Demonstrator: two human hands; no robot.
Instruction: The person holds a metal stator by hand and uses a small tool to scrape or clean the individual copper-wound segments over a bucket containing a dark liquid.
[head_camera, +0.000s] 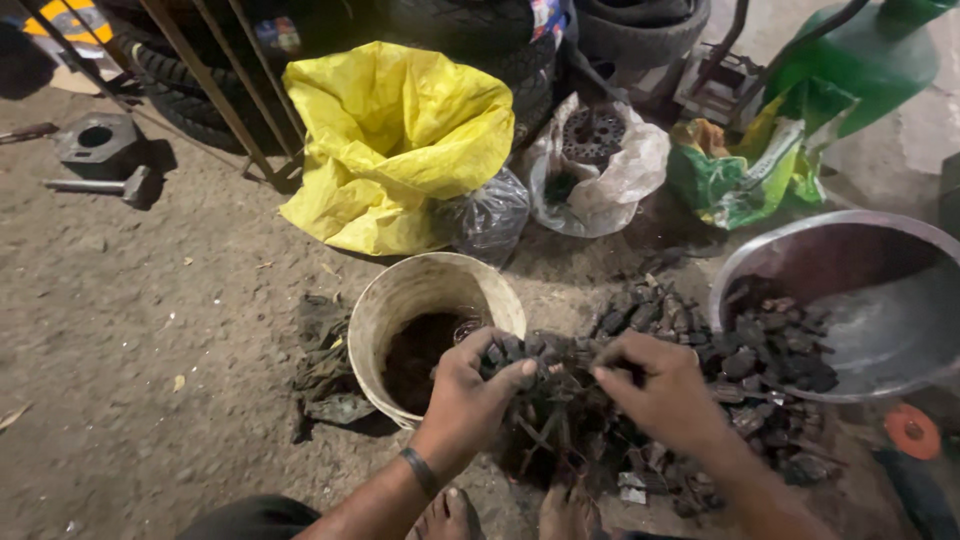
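Head view looks down on two bare hands working over a heap of greasy metal parts (640, 400) on the dirt ground. From where I stand, the left hand (478, 390), with a dark band at its wrist, is clenched on a clump of the small dark parts just beside the rim of a dirty white bucket (400, 300). The right hand (660, 385) rests on the heap with its fingers curled down into the pieces; whether it actually grasps any I cannot tell. The heap lies between the bucket and a wide metal basin (860, 245), which holds more such pieces. A crumpled yellow bag (400, 130) stands behind the bucket, near stacked tyres (500, 40), and a dark rag (325, 350) lies left of the bucket.
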